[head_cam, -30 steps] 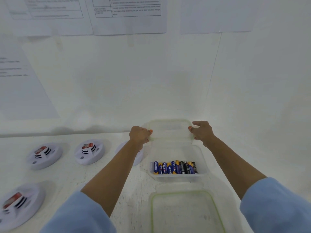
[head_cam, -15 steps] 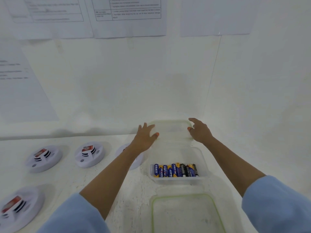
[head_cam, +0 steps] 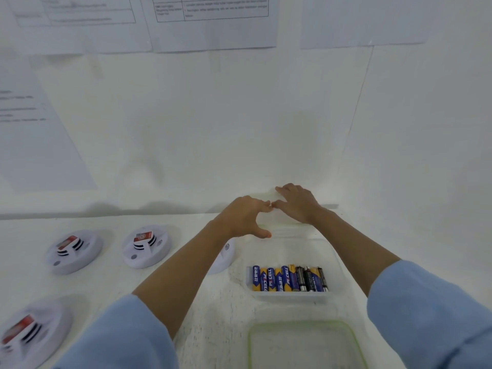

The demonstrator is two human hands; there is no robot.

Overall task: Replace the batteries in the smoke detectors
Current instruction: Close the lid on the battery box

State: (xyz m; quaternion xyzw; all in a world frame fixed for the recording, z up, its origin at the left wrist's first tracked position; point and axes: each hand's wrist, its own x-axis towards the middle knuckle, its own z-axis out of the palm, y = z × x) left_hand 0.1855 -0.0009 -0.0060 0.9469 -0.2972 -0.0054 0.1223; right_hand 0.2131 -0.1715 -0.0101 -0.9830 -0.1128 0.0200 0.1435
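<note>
Both hands reach to the far edge of the white worktop [head_cam: 213, 328], where it meets the wall. The left hand [head_cam: 243, 217] lies palm down with its fingers straight and the thumb splayed toward the person. The right hand [head_cam: 298, 205] lies flat beside it, and the fingertips of the 2 hands nearly meet. Neither grip is closed on anything: the fingers are apart and rest on a pale translucent plastic piece [head_cam: 328, 206] lying against the wall. Whether it is a lid or a tub I cannot tell.

Just on the near side of the hands stands a clear plastic tub [head_cam: 290, 298]. In it a row of batteries [head_cam: 288, 278] lies side by side against the near wall. The ones on the left are blue and yellow, and a few darker ones sit toward the right. Nearer still, a clear lid with a green rim [head_cam: 303, 347] lies flat on the worktop.

4 round white smoke detectors sit to the left, each with a red label on its raised centre. 3 form a far row: the far-left detector [head_cam: 74, 251], the middle detector [head_cam: 146, 246] and the hidden detector [head_cam: 225, 258], which is largely covered by the left forearm and sits beside the tub. The near detector [head_cam: 26, 334] sits at the lower left edge.

Both arms wear light blue sleeves [head_cam: 119, 336]. Printed sheets [head_cam: 213, 22] hang on the wall above.
</note>
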